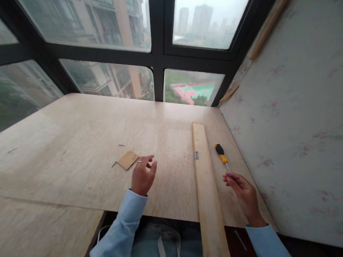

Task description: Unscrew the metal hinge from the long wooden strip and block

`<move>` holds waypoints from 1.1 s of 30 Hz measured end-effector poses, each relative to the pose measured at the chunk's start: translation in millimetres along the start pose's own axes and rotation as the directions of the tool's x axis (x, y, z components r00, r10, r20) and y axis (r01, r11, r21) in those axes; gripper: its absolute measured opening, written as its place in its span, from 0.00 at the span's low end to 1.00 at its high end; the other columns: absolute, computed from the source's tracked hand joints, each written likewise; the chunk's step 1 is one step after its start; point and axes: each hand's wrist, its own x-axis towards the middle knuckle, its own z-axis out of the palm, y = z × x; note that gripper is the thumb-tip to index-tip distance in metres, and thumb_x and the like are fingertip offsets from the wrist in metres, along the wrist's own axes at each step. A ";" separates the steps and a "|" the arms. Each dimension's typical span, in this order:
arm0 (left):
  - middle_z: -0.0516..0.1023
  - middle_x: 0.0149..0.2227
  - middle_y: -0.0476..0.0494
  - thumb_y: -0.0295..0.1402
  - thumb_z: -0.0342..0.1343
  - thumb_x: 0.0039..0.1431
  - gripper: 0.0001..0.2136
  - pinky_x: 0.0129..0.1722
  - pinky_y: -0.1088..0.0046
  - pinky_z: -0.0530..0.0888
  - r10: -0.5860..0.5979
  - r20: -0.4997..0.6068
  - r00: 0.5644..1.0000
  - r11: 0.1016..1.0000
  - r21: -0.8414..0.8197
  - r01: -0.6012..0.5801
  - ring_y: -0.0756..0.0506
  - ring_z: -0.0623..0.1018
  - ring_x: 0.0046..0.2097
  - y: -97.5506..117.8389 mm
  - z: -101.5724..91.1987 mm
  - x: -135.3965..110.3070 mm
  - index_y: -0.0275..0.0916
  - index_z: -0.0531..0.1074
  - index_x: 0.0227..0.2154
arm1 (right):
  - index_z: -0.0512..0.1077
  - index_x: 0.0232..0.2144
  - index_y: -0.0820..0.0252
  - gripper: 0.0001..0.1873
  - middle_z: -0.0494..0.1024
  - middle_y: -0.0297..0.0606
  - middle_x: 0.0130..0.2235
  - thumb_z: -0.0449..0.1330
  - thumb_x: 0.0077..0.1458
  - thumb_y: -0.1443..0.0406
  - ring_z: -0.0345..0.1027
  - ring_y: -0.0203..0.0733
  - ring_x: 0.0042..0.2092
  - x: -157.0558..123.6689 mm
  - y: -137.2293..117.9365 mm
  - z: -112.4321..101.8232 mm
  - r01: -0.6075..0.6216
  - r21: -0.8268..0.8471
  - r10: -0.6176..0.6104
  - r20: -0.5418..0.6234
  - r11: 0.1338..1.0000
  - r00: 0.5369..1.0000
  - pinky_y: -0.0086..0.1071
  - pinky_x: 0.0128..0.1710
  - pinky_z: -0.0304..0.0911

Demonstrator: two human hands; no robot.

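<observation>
- Fingertips (227, 178) of the right hand (245, 193) pressed together, right of the long pale wooden board (209, 203); whether around anything, I cannot tell.
- Left hand (143, 176) loosely spread, left of the board, beside a flat tan square (128, 160).
- Black-and-yellow screwdriver (222, 153), right of the board.
- Step seems small-part handling; using the screwdriver would call for gripping its handle.

Hazy daylight through the window (156, 48) lays a soft sheen on the marble-patterned windowsill (87, 128) and washes out distant towers (203, 20).
</observation>
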 end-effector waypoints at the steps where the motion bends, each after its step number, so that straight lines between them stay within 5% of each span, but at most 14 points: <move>1: 0.75 0.37 0.42 0.37 0.51 0.58 0.13 0.34 0.70 0.72 0.020 0.058 0.998 0.998 -0.062 -0.016 0.48 0.74 0.32 13.3 13.1 -4.5 0.36 0.73 0.42 | 0.76 0.37 0.59 0.17 0.80 0.42 0.37 0.65 0.48 0.55 0.73 0.42 0.36 1.0 -1.1 -2.2 0.012 -0.005 -0.012 -0.013 1.000 1.000 0.36 0.36 0.69; 5: 0.77 0.37 0.41 0.38 0.54 0.57 0.16 0.34 0.70 0.73 0.008 0.358 0.934 0.973 -0.218 0.075 0.48 0.76 0.32 53.1 65.4 -22.9 0.35 0.70 0.46 | 0.75 0.38 0.59 0.16 0.79 0.42 0.38 0.63 0.50 0.55 0.73 0.43 0.38 3.0 -2.0 -10.9 0.045 -0.047 -0.046 -0.019 0.998 0.999 0.38 0.39 0.69; 9: 0.77 0.40 0.39 0.35 0.56 0.55 0.20 0.35 0.71 0.73 -0.073 0.505 0.860 0.953 -0.218 0.208 0.47 0.78 0.33 68.9 107.2 -28.6 0.33 0.67 0.50 | 0.74 0.39 0.58 0.15 0.78 0.43 0.41 0.59 0.53 0.55 0.72 0.45 0.41 10.4 4.5 -22.4 0.122 -0.187 -0.130 -0.031 0.975 0.991 0.40 0.42 0.67; 16: 0.79 0.36 0.41 0.36 0.56 0.56 0.20 0.34 0.73 0.73 -0.215 0.437 0.874 0.946 -0.129 0.297 0.47 0.78 0.36 72.0 147.4 -8.1 0.34 0.67 0.50 | 0.71 0.45 0.64 0.23 0.75 0.46 0.39 0.57 0.51 0.55 0.70 0.46 0.37 46.1 22.4 -30.1 0.107 -0.539 -0.125 0.003 0.836 0.992 0.38 0.37 0.65; 20: 0.78 0.31 0.44 0.43 0.56 0.56 0.19 0.25 0.75 0.71 -0.240 0.378 0.894 0.946 -0.115 0.302 0.49 0.77 0.27 68.1 155.5 -1.4 0.36 0.71 0.46 | 0.72 0.37 0.61 0.14 0.76 0.42 0.35 0.59 0.51 0.59 0.69 0.45 0.36 62.6 17.9 -23.8 0.130 -0.710 -0.070 0.113 0.692 0.991 0.34 0.34 0.60; 25: 0.79 0.29 0.46 0.45 0.57 0.54 0.19 0.18 0.77 0.67 -0.273 0.386 0.881 0.910 -0.195 0.367 0.51 0.72 0.20 67.9 154.9 -2.0 0.36 0.73 0.44 | 0.72 0.27 0.59 0.05 0.78 0.41 0.29 0.58 0.52 0.64 0.70 0.43 0.33 77.8 4.8 -17.5 0.132 -0.779 0.040 0.197 0.613 0.980 0.31 0.30 0.54; 27: 0.79 0.29 0.46 0.45 0.58 0.53 0.19 0.21 0.77 0.69 -0.266 0.360 0.894 0.921 -0.179 0.346 0.50 0.75 0.24 68.5 154.2 -2.7 0.37 0.74 0.42 | 0.72 0.24 0.59 0.05 0.78 0.41 0.29 0.58 0.50 0.66 0.71 0.42 0.33 82.6 2.5 -16.0 0.137 -0.761 0.045 0.214 0.635 0.976 0.30 0.29 0.55; 29: 0.79 0.29 0.45 0.45 0.58 0.54 0.18 0.25 0.76 0.71 -0.247 0.339 0.908 0.936 -0.160 0.315 0.48 0.77 0.28 68.5 153.9 -3.4 0.37 0.75 0.41 | 0.72 0.23 0.59 0.06 0.78 0.40 0.27 0.57 0.50 0.66 0.71 0.41 0.30 85.2 2.1 -15.2 0.058 -0.661 0.100 0.198 0.748 0.975 0.30 0.28 0.56; 33: 0.79 0.31 0.44 0.45 0.56 0.55 0.17 0.30 0.74 0.71 -0.198 0.333 0.922 0.957 -0.139 0.256 0.47 0.78 0.32 67.0 153.2 -4.8 0.38 0.75 0.39 | 0.72 0.26 0.62 0.10 0.76 0.37 0.25 0.62 0.47 0.59 0.69 0.37 0.25 81.2 -0.3 -10.5 -0.281 -0.167 0.318 0.271 0.945 0.909 0.28 0.21 0.57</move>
